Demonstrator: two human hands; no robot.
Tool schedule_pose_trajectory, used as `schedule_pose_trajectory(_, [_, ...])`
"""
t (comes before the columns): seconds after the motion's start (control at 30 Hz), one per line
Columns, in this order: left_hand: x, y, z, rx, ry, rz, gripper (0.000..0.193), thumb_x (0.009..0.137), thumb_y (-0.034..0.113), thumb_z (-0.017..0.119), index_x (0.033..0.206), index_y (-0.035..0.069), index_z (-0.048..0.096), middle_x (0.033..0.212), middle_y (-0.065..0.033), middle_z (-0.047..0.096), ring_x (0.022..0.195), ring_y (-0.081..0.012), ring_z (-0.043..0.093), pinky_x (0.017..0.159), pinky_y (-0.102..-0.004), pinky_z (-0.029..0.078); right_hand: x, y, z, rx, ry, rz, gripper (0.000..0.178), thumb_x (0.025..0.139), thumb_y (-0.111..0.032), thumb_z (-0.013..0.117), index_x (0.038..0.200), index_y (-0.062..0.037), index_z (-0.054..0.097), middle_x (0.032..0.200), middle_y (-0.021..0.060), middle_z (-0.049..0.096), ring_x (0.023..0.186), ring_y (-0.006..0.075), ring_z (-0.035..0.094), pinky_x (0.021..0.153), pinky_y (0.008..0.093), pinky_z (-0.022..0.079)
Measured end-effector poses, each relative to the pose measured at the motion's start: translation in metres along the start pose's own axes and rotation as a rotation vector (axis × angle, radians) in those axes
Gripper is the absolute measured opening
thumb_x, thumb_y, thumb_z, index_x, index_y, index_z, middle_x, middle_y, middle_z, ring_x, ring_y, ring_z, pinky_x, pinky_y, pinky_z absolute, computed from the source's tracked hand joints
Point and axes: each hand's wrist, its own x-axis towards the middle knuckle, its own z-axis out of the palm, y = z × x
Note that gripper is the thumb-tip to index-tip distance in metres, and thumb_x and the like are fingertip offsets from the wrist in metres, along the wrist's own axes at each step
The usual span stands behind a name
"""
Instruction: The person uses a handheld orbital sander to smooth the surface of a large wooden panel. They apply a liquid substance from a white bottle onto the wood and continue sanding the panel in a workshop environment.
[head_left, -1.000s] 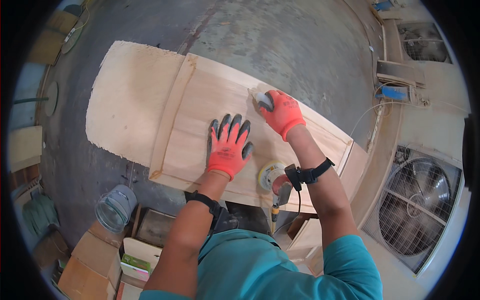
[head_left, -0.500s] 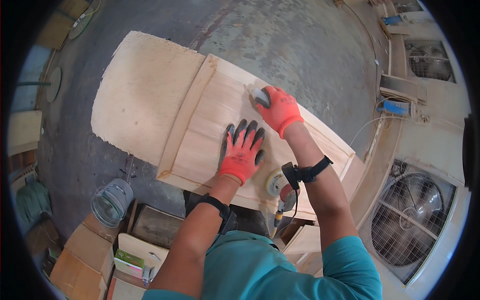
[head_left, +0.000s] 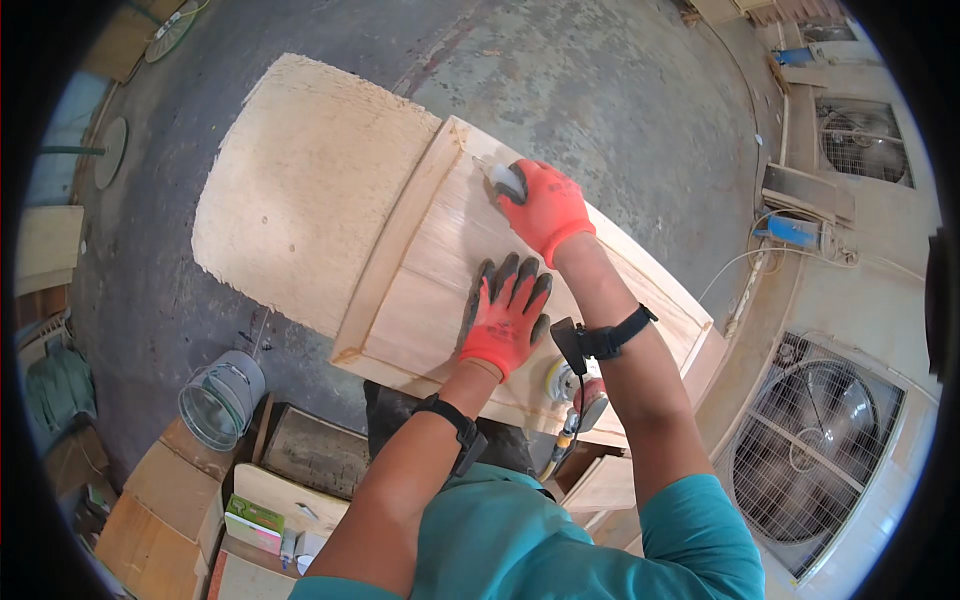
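A framed wooden panel (head_left: 430,270), pale and rectangular with a raised border, lies in front of me. My left hand (head_left: 507,318), in a red glove with dark fingertips, rests flat on its face with the fingers spread. Farther out, my right hand (head_left: 545,210) wears a matching glove and is closed round a small whitish, translucent tool (head_left: 505,182). The tool's thin end points toward the panel's far left corner; its exact kind I cannot make out. A sander (head_left: 588,395) with a hose sits on the panel's near side, partly behind my right forearm.
Under the panel, a rough-edged board (head_left: 300,200) sticks out to the left. A bucket (head_left: 222,400) stands on the floor at lower left, near cardboard (head_left: 165,500) and a green box (head_left: 254,522). Large caged fans (head_left: 815,440) line the right wall.
Along the panel, my right hand and the whitish tool have moved toward the far left corner. My left hand stays flat, now slightly farther right in the picture; the whole view has shifted a little.
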Motion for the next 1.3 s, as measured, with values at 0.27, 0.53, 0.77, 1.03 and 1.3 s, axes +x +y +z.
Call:
schedule_pose_trajectory(0.27, [-0.002, -0.001, -0.004, -0.025, -0.021, 0.042, 0.056, 0.099, 0.041, 0.057, 0.149, 0.017, 0.051, 0.161, -0.0114, 0.038, 0.148, -0.0334, 0.034, 0.12, -0.0668, 0.019, 0.01, -0.014, 0.005, 0.027, -0.004, 0.03, 0.038, 0.086, -0.028, 0.073, 0.116, -0.0055, 0.067, 0.116, 0.0189, 0.068, 0.11, 0.0408, 0.064, 0.094, 0.0469, 0.051])
schedule_pose_trajectory(0.53, [-0.001, 0.0, -0.005, -0.058, -0.032, 0.054, 0.054, 0.1, 0.041, 0.055, 0.148, 0.017, 0.052, 0.16, -0.0108, 0.039, 0.149, -0.0335, 0.032, 0.121, -0.0669, 0.019, -0.037, 0.022, 0.0, 0.099, 0.035, 0.105, 0.035, 0.086, -0.026, 0.074, 0.112, -0.0053, 0.065, 0.117, 0.0186, 0.067, 0.104, 0.0407, 0.066, 0.091, 0.0469, 0.053])
schedule_pose_trajectory(0.77, [-0.001, 0.002, -0.009, -0.002, -0.069, 0.064, 0.06, 0.097, 0.042, 0.057, 0.151, 0.017, 0.049, 0.159, -0.0097, 0.039, 0.15, -0.0333, 0.029, 0.12, -0.0669, 0.02, -0.071, 0.058, 0.005, 0.217, 0.175, 0.209, 0.033, 0.085, -0.025, 0.075, 0.11, -0.006, 0.068, 0.112, 0.0172, 0.07, 0.101, 0.0394, 0.067, 0.088, 0.0463, 0.054])
schedule_pose_trajectory(1.03, [-0.001, -0.003, 0.004, 0.056, -0.032, 0.098, 0.064, 0.096, 0.049, 0.056, 0.152, 0.019, 0.048, 0.162, -0.0114, 0.034, 0.149, -0.0371, 0.031, 0.119, -0.07, 0.017, -0.071, 0.065, 0.001, 0.144, 0.197, 0.294, 0.032, 0.085, -0.026, 0.075, 0.11, -0.0062, 0.068, 0.111, 0.0169, 0.07, 0.101, 0.039, 0.067, 0.088, 0.0459, 0.054])
schedule_pose_trajectory(1.3, [-0.001, -0.001, 0.001, 0.046, -0.095, 0.082, 0.064, 0.095, 0.048, 0.059, 0.151, 0.019, 0.049, 0.162, -0.011, 0.034, 0.149, -0.0368, 0.03, 0.12, -0.0696, 0.017, -0.075, 0.072, 0.007, 0.127, 0.188, 0.276, 0.033, 0.085, -0.027, 0.075, 0.109, -0.0069, 0.067, 0.11, 0.0166, 0.069, 0.101, 0.039, 0.067, 0.087, 0.0465, 0.054])
